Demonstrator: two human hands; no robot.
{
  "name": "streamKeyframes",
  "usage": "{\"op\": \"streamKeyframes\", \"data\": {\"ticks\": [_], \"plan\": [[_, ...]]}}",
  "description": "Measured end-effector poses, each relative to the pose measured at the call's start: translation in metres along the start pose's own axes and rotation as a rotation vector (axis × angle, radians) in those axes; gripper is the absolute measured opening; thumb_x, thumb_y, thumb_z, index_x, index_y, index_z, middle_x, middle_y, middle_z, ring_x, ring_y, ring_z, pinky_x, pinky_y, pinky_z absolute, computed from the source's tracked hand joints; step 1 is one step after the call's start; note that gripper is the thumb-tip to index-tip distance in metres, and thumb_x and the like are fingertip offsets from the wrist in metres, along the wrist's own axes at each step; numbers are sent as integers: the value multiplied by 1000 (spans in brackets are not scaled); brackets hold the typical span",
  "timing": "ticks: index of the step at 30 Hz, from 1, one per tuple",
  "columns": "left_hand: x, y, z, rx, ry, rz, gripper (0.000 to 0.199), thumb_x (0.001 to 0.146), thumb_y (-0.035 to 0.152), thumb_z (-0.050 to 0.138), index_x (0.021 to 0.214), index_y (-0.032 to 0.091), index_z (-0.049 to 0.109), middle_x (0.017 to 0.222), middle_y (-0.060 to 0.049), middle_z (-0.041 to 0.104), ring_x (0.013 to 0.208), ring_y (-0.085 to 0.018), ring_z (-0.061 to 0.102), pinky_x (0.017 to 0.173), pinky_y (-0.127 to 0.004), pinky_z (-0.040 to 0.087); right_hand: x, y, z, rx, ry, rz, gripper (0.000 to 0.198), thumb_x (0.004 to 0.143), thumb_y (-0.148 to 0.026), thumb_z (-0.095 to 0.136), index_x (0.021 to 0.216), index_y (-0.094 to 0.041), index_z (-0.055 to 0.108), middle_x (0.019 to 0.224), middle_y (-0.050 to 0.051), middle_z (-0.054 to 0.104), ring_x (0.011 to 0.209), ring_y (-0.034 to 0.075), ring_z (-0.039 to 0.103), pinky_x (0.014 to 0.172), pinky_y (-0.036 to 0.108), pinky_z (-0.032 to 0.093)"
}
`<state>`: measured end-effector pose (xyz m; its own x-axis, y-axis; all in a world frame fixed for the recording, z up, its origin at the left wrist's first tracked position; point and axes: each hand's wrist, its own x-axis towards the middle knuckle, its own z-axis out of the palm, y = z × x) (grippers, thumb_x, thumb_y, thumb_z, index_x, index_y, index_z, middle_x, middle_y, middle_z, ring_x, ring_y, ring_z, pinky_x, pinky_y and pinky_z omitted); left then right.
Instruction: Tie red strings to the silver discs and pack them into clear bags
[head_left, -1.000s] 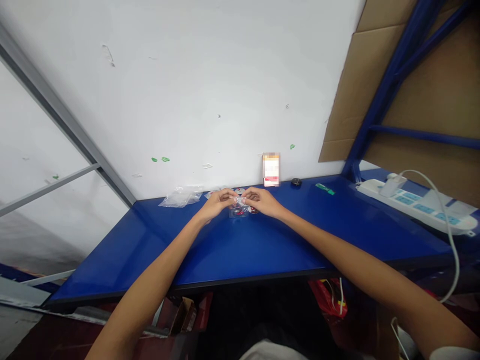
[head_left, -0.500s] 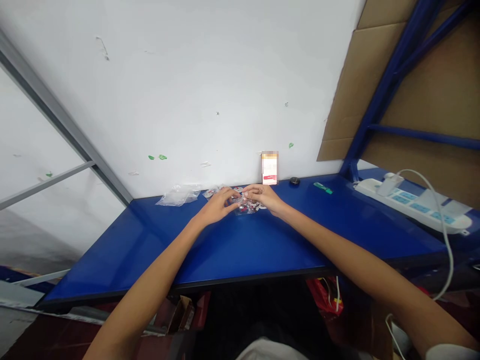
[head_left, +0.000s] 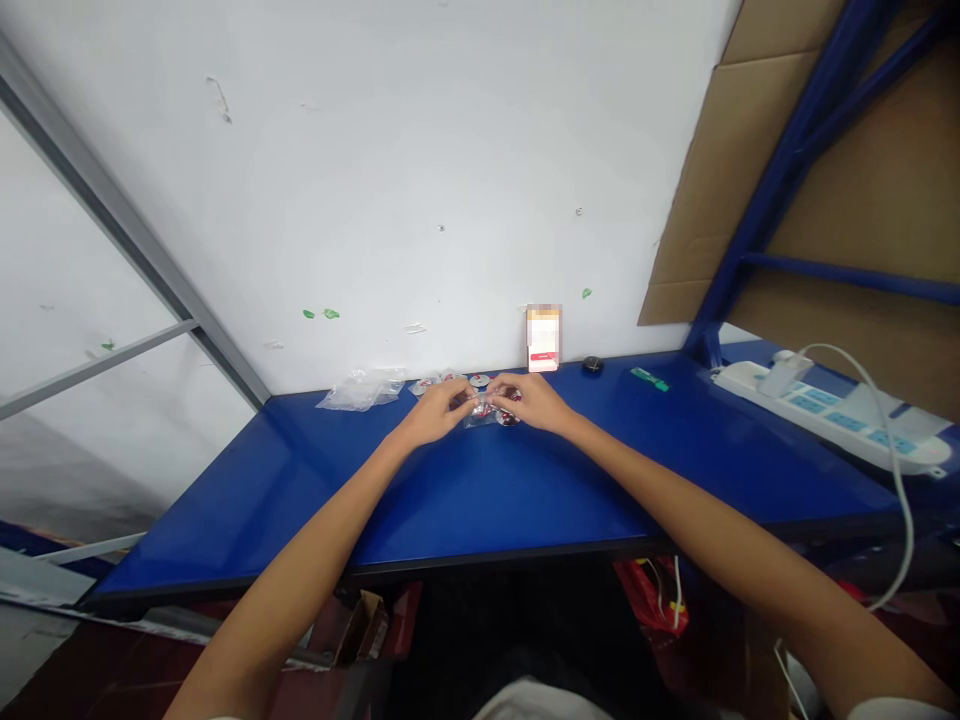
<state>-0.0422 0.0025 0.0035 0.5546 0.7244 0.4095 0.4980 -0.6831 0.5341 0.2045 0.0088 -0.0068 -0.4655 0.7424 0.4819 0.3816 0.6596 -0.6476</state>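
Both my hands meet over the middle of the blue table. My left hand [head_left: 444, 408] pinches the left side of the top of a small clear plastic bag [head_left: 480, 418]. At the bag's right side, my right hand [head_left: 536, 402] has its thumb and fingers closed on the same edge. Red and white bits show through the film, but I cannot make out what they are. A round printed piece [head_left: 508, 417] lies by the bag under my right fingers. Several more round white pieces with red print [head_left: 478, 380] lie behind my hands near the wall.
Clear plastic bags [head_left: 364, 388] lie at the back left of the blue table [head_left: 480, 510]. A phone [head_left: 544, 338] leans on the wall. To its right are a small black round object [head_left: 592, 365], a green tool [head_left: 649, 379] and a white power strip [head_left: 829, 415] with a cable.
The bag is now held lower-edge down between both hands, with my fingers closer together along its top. A round piece beside it shows more clearly. The view has shifted slightly.
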Motion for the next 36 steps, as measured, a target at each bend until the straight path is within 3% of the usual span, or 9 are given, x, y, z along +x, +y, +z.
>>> {"op": "streamKeyframes", "data": {"ticks": [5,14,17,20,22,27,29,32,36], "plan": [[3,-9,-7,-96,20,-76,37,99,53,62,91,19,72,90,-4,72,79,-19,63,76,-30,48,1,8,6,-87,37,-8,22,100,-42,69,97,-23,79,92,4,81,81,21,72,74,30,49],[3,-22,-15,-126,-24,-175,44,92,60,67,84,19,77,76,-1,69,71,-19,61,69,-30,46,1,2,14,-165,-12,93,33,103,-44,63,80,-22,74,66,0,74,61,18,66,62,27,40],[4,-24,-17,-124,14,-185,42,97,59,61,86,19,73,78,-1,70,69,-18,61,70,-30,47,1,0,10,-125,7,70,32,104,-44,62,84,-23,75,76,1,78,65,18,68,65,28,43],[2,-39,-29,1,234,-253,38,101,53,52,86,21,65,71,-1,66,68,-19,60,69,-30,44,1,1,0,-118,96,-7,23,103,-41,62,96,-24,75,93,3,80,80,20,71,73,29,48],[-1,-56,-39,101,299,-335,37,102,49,47,83,22,62,68,-1,64,69,-20,60,69,-30,42,2,6,-8,-184,130,-40,20,103,-36,61,96,-23,75,96,4,80,85,21,71,76,31,48],[-12,-97,-49,320,62,-521,29,95,41,55,75,22,61,74,-5,69,74,-24,63,71,-32,41,3,27,-18,-350,95,-23,20,100,-28,61,89,-21,76,95,7,79,87,23,69,74,32,46],[-15,-101,-47,381,85,-531,20,93,40,60,86,21,63,86,-8,72,82,-26,65,75,-33,43,2,33,-17,-356,59,-25,20,100,-28,62,88,-21,76,95,7,78,87,23,69,75,32,46],[-15,-94,-42,488,188,-498,23,93,42,64,103,21,62,110,-13,70,96,-27,67,81,-35,47,0,36,-13,-357,25,-50,16,99,-26,62,94,-22,77,97,7,77,90,23,68,78,33,48],[-10,-78,-38,492,223,-417,19,98,41,59,103,22,61,107,-11,69,97,-27,66,85,-37,48,1,35,-1,-422,47,-129,20,101,-26,62,114,-20,75,110,11,74,106,27,65,92,38,51]]}}
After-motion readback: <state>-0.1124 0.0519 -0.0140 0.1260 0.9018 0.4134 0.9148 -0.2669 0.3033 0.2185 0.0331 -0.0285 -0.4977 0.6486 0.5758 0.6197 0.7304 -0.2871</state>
